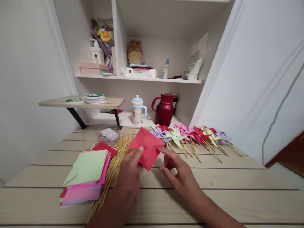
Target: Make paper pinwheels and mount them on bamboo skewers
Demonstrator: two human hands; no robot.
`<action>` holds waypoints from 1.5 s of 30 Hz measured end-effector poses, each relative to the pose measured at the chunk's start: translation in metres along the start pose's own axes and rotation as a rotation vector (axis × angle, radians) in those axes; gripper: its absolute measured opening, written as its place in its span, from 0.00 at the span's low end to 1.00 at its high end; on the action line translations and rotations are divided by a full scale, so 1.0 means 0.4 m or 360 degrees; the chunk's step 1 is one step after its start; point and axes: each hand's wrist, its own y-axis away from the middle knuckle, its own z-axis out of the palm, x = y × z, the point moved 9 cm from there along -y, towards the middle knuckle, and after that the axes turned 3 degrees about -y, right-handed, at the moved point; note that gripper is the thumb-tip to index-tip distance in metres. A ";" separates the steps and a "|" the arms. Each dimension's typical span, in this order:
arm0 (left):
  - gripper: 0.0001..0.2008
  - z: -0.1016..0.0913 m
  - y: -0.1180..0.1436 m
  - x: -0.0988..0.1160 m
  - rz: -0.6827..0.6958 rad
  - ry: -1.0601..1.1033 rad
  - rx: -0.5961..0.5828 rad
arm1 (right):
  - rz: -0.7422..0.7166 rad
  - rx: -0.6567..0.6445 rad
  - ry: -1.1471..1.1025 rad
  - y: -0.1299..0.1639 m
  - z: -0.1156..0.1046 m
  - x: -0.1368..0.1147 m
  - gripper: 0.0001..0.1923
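My left hand [131, 167] grips a red square of paper [148, 145] by its left side, thumb on top. The paper is held corner-up above the table, with short slits running in from its corners. At the paper's right corner is my right hand [174, 166], its index finger at the edge and its thumb apart below. Left of my hands lies a stack of coloured paper squares [87, 167], pale green on top, with pink, red and lilac below. Between the stack and my left hand runs a bundle of thin wooden sticks [111, 171].
Finished paper pinwheels [199, 134] on sticks lie at the back right. A clear container [108, 134] with small white packets stands behind the stack. Farther back are a small raised shelf [59, 103], a cup [137, 110] and a red jug [165, 110].
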 end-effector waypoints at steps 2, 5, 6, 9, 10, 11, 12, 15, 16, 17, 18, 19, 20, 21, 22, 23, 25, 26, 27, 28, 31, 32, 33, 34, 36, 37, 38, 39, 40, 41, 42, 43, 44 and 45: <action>0.11 0.021 0.012 -0.024 -0.0071 -0.0026 -0.0107 | -0.0030 0.0035 0.0070 -0.003 -0.007 -0.003 0.24; 0.13 0.045 0.029 -0.056 -0.0163 -0.0030 -0.0212 | -0.0051 0.0067 0.0088 -0.006 -0.016 -0.008 0.19; 0.14 0.048 0.032 -0.063 -0.0183 -0.0036 -0.0223 | -0.0052 0.0081 0.0079 -0.006 -0.019 -0.010 0.18; 0.14 0.050 0.034 -0.073 -0.0204 -0.0065 -0.0236 | -0.0034 0.0132 0.0033 -0.004 -0.029 -0.013 0.14; 0.14 0.049 0.033 -0.072 -0.0199 -0.0067 -0.0236 | -0.0021 0.0147 0.0000 -0.004 -0.032 -0.013 0.12; 0.13 0.047 0.031 -0.070 -0.0187 -0.0059 -0.0230 | -0.0006 0.0158 -0.0042 -0.004 -0.034 -0.012 0.11; 0.13 0.045 0.029 -0.067 -0.0175 -0.0049 -0.0220 | 0.0011 0.0166 -0.0089 -0.005 -0.036 -0.011 0.10; 0.12 0.037 0.027 -0.061 -0.0156 -0.0046 -0.0161 | 0.0090 0.0185 -0.0216 -0.007 -0.039 0.002 0.07; 0.11 0.036 0.028 -0.060 -0.0152 -0.0061 -0.0141 | 0.0127 0.0194 -0.0252 -0.007 -0.039 0.009 0.06; 0.12 0.036 0.029 -0.058 -0.0147 -0.0076 -0.0129 | 0.0167 0.0207 -0.0289 -0.007 -0.040 0.016 0.05; 0.12 0.037 0.031 -0.057 -0.0141 -0.0087 -0.0125 | 0.0208 0.0224 -0.0326 -0.006 -0.040 0.024 0.05; 0.13 0.040 0.033 -0.057 -0.0136 -0.0089 -0.0132 | 0.0249 0.0242 -0.0362 -0.005 -0.040 0.032 0.06; 0.14 0.044 0.035 -0.057 -0.0134 -0.0087 -0.0148 | 0.0288 0.0255 -0.0398 -0.003 -0.039 0.038 0.07; 0.14 0.048 0.037 -0.057 -0.0134 -0.0084 -0.0166 | 0.0325 0.0263 -0.0434 -0.002 -0.037 0.044 0.08; 0.15 0.050 0.039 -0.058 -0.0135 -0.0082 -0.0175 | 0.0361 0.0268 -0.0470 0.000 -0.035 0.049 0.09; 0.14 0.049 0.039 -0.059 -0.0134 -0.0087 -0.0165 | 0.0395 0.0273 -0.0506 0.001 -0.032 0.052 0.08; 0.13 0.044 0.039 -0.059 -0.0128 -0.0109 -0.0133 | 0.0454 0.0286 -0.0571 0.004 -0.027 0.057 0.05; 0.12 0.042 0.039 -0.060 -0.0126 -0.0114 -0.0117 | 0.0476 0.0300 -0.0601 0.006 -0.026 0.059 0.05; 0.12 0.040 0.039 -0.060 -0.0126 -0.0116 -0.0105 | 0.0494 0.0319 -0.0629 0.007 -0.026 0.061 0.05; 0.12 0.039 0.040 -0.060 -0.0125 -0.0117 -0.0095 | 0.0507 0.0336 -0.0652 0.008 -0.027 0.062 0.06; 0.11 0.037 0.042 -0.056 -0.0109 -0.0128 -0.0058 | 0.0511 0.0374 -0.0663 0.006 -0.031 0.064 0.07; 0.11 0.037 0.043 -0.055 -0.0103 -0.0133 -0.0047 | 0.0508 0.0383 -0.0646 0.005 -0.033 0.064 0.08; 0.11 0.038 0.044 -0.054 -0.0103 -0.0137 -0.0043 | 0.0506 0.0391 -0.0625 0.003 -0.036 0.063 0.08; 0.12 0.040 0.046 -0.053 -0.0107 -0.0138 -0.0041 | 0.0505 0.0397 -0.0606 0.001 -0.038 0.062 0.09; 0.13 0.046 0.048 -0.053 -0.0114 -0.0135 -0.0049 | 0.0512 0.0401 -0.0582 -0.001 -0.042 0.060 0.09; 0.14 0.049 0.049 -0.053 -0.0115 -0.0134 -0.0054 | 0.0516 0.0400 -0.0573 -0.002 -0.043 0.059 0.09; 0.15 0.051 0.050 -0.052 -0.0112 -0.0135 -0.0060 | 0.0520 0.0396 -0.0568 -0.002 -0.044 0.058 0.10; 0.15 0.053 0.051 -0.051 -0.0106 -0.0139 -0.0068 | 0.0522 0.0392 -0.0566 -0.001 -0.045 0.057 0.10; 0.15 0.055 0.052 -0.051 -0.0102 -0.0144 -0.0077 | 0.0523 0.0391 -0.0565 -0.001 -0.046 0.056 0.10; 0.15 0.056 0.053 -0.050 -0.0098 -0.0156 -0.0083 | 0.0519 0.0391 -0.0566 -0.001 -0.046 0.056 0.10; 0.15 0.056 0.054 -0.050 -0.0090 -0.0171 -0.0083 | 0.0512 0.0390 -0.0566 -0.001 -0.047 0.055 0.10; 0.15 0.055 0.054 -0.049 -0.0079 -0.0188 -0.0081 | 0.0502 0.0391 -0.0564 -0.001 -0.048 0.054 0.10; 0.14 0.053 0.053 -0.048 -0.0068 -0.0203 -0.0078 | 0.0489 0.0394 -0.0557 -0.002 -0.049 0.053 0.10; 0.14 0.052 0.052 -0.048 -0.0057 -0.0213 -0.0074 | 0.0475 0.0396 -0.0543 -0.003 -0.051 0.051 0.10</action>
